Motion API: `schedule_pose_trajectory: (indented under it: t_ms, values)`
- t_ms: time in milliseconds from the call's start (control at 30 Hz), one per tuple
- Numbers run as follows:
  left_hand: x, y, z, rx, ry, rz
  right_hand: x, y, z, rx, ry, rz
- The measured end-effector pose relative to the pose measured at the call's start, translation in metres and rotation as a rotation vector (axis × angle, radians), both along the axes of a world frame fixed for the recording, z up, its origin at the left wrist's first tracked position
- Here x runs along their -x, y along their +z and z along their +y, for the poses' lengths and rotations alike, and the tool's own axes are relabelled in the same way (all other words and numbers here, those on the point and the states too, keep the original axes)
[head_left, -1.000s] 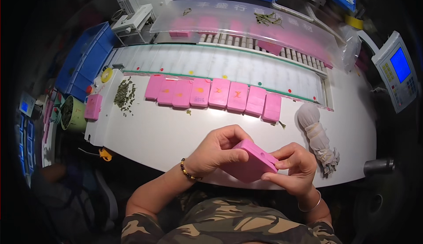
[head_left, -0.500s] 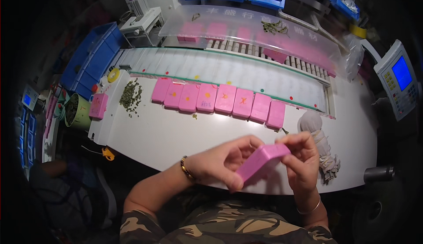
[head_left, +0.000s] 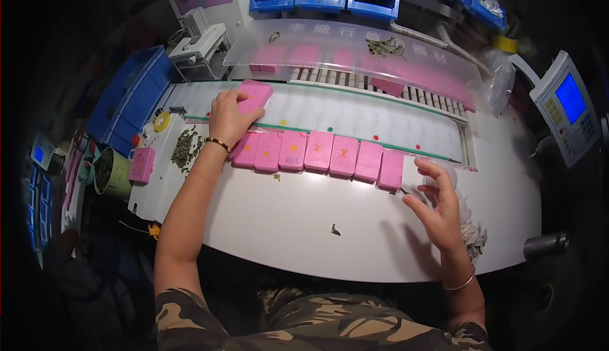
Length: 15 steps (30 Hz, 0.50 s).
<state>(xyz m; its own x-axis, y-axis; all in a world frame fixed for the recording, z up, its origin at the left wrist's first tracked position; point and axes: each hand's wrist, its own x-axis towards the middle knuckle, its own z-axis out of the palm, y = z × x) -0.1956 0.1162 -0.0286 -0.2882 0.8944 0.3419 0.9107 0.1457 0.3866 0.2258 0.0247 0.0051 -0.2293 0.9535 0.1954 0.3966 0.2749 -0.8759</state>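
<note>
My left hand point(head_left: 229, 117) reaches far out and grips a pink box point(head_left: 256, 93) over the left part of the white conveyor belt point(head_left: 304, 104). Below it, along the belt's green near edge, runs a row of similar pink boxes point(head_left: 318, 151), some with orange or red marks. My left hand and wrist cover the row's left end. To the right of the row my right hand point(head_left: 438, 205) hovers empty with its fingers apart. It partly hides a pale cloth bundle point(head_left: 474, 235). A dried leaf point(head_left: 335, 229) lies on the white table point(head_left: 285, 224).
Small green pieces point(head_left: 186, 149) are heaped at the left, near another pink box point(head_left: 141, 165) and a green bucket point(head_left: 114, 175). Behind the belt, a clear cover point(head_left: 342, 37) overhangs rollers and more pink boxes. A blue-screened panel point(head_left: 571, 104) stands right.
The box between both hands is gone from there. My left hand has moved forward and left to the belt, holding a pink box. My right hand has opened. Coloured dots along the belt have shifted left.
</note>
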Motion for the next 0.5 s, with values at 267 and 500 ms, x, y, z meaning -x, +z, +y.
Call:
schedule_pose_trajectory:
  t_ms: [267,500]
  values:
    - [-0.001,0.012,0.020,0.081,0.060,0.009,0.018,0.004,0.039,-0.303,0.094,-0.379]
    - [-0.089,0.017,-0.034,-0.204,-0.346,-0.027,0.016,-0.005,0.054,-0.164,0.214,-0.521]
